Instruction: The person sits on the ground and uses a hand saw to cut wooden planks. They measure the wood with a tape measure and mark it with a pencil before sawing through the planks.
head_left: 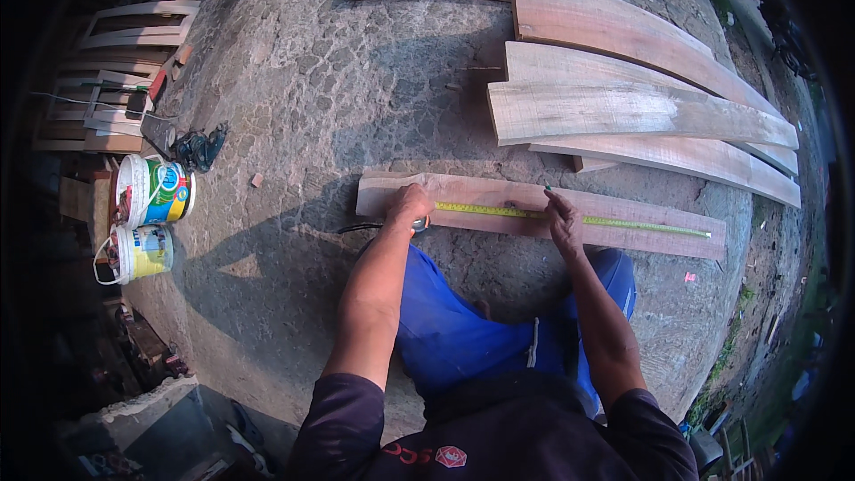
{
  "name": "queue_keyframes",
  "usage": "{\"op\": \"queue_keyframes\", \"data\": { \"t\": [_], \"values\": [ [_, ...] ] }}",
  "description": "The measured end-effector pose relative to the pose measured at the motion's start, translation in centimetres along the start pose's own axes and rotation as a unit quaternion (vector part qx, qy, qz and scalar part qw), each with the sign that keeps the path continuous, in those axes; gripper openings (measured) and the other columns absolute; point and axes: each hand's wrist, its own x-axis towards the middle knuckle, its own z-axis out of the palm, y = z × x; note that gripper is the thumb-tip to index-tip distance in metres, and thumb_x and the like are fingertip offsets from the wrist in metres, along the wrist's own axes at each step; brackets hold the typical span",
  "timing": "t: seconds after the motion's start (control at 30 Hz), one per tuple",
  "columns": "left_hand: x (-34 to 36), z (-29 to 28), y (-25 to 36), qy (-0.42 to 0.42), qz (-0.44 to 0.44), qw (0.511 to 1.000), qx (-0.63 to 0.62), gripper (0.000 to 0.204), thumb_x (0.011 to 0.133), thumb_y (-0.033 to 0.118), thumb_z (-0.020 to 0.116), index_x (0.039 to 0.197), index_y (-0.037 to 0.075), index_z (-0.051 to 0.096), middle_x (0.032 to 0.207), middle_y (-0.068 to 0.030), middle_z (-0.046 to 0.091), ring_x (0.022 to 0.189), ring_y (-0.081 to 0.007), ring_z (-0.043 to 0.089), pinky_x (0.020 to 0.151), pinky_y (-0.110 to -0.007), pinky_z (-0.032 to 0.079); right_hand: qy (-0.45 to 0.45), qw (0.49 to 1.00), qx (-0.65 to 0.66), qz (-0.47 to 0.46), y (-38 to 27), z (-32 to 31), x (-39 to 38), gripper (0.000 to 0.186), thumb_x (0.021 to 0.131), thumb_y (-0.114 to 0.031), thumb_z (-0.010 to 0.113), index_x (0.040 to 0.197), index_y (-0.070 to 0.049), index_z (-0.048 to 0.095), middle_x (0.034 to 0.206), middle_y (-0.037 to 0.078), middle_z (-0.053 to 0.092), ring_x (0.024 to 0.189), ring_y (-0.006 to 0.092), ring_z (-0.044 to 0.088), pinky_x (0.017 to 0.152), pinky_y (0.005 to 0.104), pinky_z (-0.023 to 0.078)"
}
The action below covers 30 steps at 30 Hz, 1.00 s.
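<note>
A reddish-brown wooden board [499, 224] lies crosswise on the ground in front of my knees. Along its top runs the yellow blade of a tape measure [641, 225], its end near the board's right end. My left hand [410, 203] is closed round the tape measure's case at the left part of the board; the case shows only partly under the fingers. Over the middle of the board, beside the blade, my right hand [563, 221] pinches a thin pencil [548, 189] with a green end, mostly hidden by the fingers.
Several pale planks [623, 111] lie overlapping beyond the board, to the right. On the left stand two paint buckets [147, 254], with a dark power tool [199, 148] behind them and wooden frames [134, 31] farther back. A small pink scrap [690, 277] lies at right.
</note>
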Motion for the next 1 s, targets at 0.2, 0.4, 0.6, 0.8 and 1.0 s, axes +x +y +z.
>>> {"op": "queue_keyframes", "data": {
  "t": [0.2,0.4,0.6,0.8,1.0],
  "values": [
    [1.2,0.4,-0.4,-0.010,-0.002,1.000,0.005,0.042,0.086,0.025,0.069,0.124,0.008,0.073,0.132,-0.0181,0.070,0.124,-0.0357,0.067,0.101,-0.045,0.054,-0.017,1.000,0.003,-0.009,-1.3,1.5,0.0,0.035,0.103,-0.009,0.060,0.138,-0.009,0.066,0.102,0.003,0.071,0.093,0.0102,0.063,0.085,0.0278,0.051],
    [1.7,0.4,0.0,-0.018,-0.006,1.000,0.013,0.042,0.087,0.023,0.066,0.126,0.009,0.073,0.135,-0.0177,0.068,0.126,-0.0353,0.065,0.102,-0.046,0.054,-0.046,0.999,0.013,0.003,-3.2,3.9,0.2,0.038,0.102,-0.011,0.062,0.139,-0.007,0.064,0.099,0.006,0.072,0.089,0.0120,0.064,0.082,0.0295,0.052],
    [-1.8,-1.9,1.4,0.000,-0.029,1.000,0.000,0.041,0.088,0.024,0.066,0.126,0.010,0.073,0.134,-0.0176,0.069,0.126,-0.0346,0.066,0.101,-0.047,0.054,-0.145,0.983,-0.114,0.006,-5.4,8.1,0.4,0.031,0.101,-0.014,0.062,0.130,-0.004,0.070,0.099,0.013,0.076,0.090,0.0153,0.069,0.082,0.0317,0.054],
    [-3.0,-2.6,1.9,0.000,-0.034,0.999,-0.007,0.040,0.089,0.023,0.066,0.126,0.011,0.073,0.132,-0.0163,0.070,0.124,-0.0336,0.067,0.100,-0.047,0.055,-0.210,0.958,-0.194,-0.007,-6.3,12.2,2.2,0.029,0.099,-0.022,0.065,0.125,-0.013,0.075,0.115,0.015,0.077,0.105,0.0267,0.074,0.092,0.0376,0.056],
    [-3.4,-2.8,2.0,0.004,-0.035,0.999,-0.006,0.040,0.089,0.023,0.066,0.126,0.011,0.073,0.132,-0.0153,0.070,0.124,-0.0320,0.068,0.098,-0.045,0.056,-0.235,0.942,-0.239,0.023,-5.4,13.0,3.3,0.028,0.099,-0.027,0.066,0.123,-0.017,0.077,0.115,0.012,0.077,0.106,0.0271,0.074,0.095,0.0378,0.055]
  ]
}}
